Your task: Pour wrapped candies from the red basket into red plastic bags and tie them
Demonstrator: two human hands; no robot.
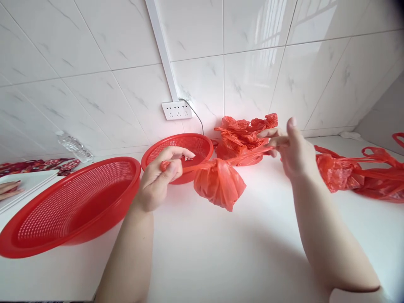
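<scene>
A small red plastic bag (220,185), knotted and bulging, hangs between my two hands just above the white table. My left hand (160,174) is closed around one of its stretched handles, with a bit of red plastic poking out past the thumb. On the other side my right hand (292,149) grips the opposite handle with its fingers, thumb raised. Both handles are pulled taut to the sides. What the bag contains is hidden. Behind it, a pile of crumpled red plastic bags (238,139) lies against the tiled wall.
A large red plastic basket (123,202) stands at left, with a smaller red basket (178,179) behind my left hand. More tied red bags (341,172) lie at right. A clear bottle (75,146), a power socket (176,110) and another person's hand (9,189) are also visible.
</scene>
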